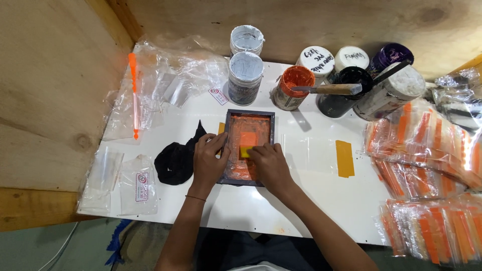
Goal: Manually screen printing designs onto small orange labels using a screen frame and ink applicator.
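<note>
Pressing down, the left hand lies flat on the dark-framed, orange-inked printing screen at the white table's centre. The right hand pinches a small yellow squeegee at the mesh's middle. The frame looks stiff and light, its ink slippery; grip the rails. A black rag lies at nine o'clock.

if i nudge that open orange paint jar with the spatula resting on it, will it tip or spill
The orange paint jar looks squat and upright, so it would probably slide rather than tip. The spatula only rests across its open rim, so it would likely swing or fall off.
</note>
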